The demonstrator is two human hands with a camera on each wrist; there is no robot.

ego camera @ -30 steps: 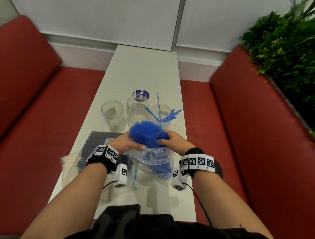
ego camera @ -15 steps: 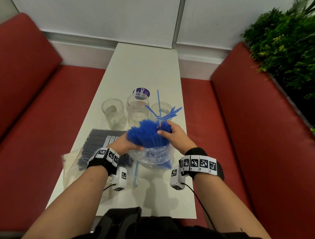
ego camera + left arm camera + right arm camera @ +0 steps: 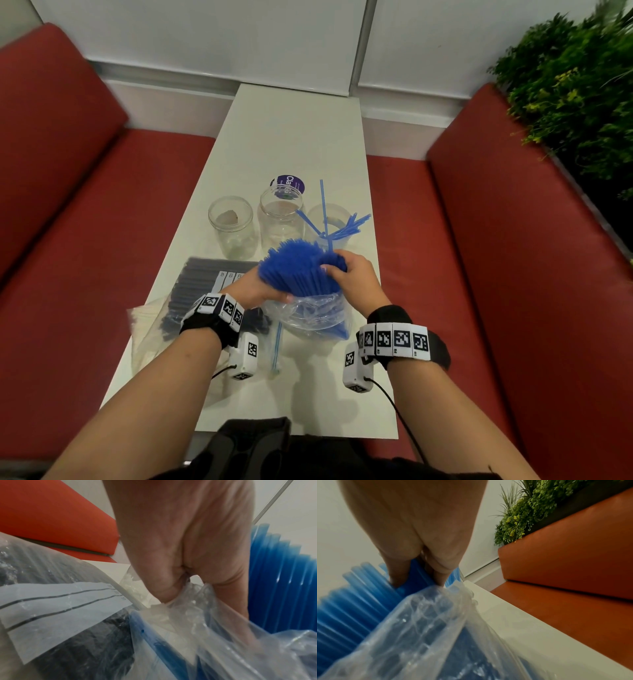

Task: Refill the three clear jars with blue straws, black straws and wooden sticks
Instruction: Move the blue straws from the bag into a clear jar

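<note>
Gripping the clear plastic bag [image 3: 317, 315] near the table's [image 3: 291, 137] front edge, the left hand [image 3: 255, 286] has its fingers curled into the crumpled plastic at the bag's 9 o'clock side. At the bag's 2 o'clock side, the right hand [image 3: 356, 277] has thumb and fingers closed round a tuft of the blue straws [image 3: 298, 270], which fan upward out of the bag's mouth. At 9 o'clock from the bag lies a flat packet of black straws [image 3: 202, 284] with a white label; a pale bag [image 3: 147, 325] lies partly under it. Beyond the hands, three clear jars stand in a row: the left jar [image 3: 233, 228] at 11 o'clock, the middle jar [image 3: 281, 219] at 12 o'clock, and the right jar [image 3: 329, 222] at 1 o'clock, this last holding a few loose blue straws. Behind the middle jar lies a purple round lid [image 3: 291, 182]. Red benches [image 3: 513, 240] flank the table; green plants [image 3: 575, 85] stand at 2 o'clock.
</note>
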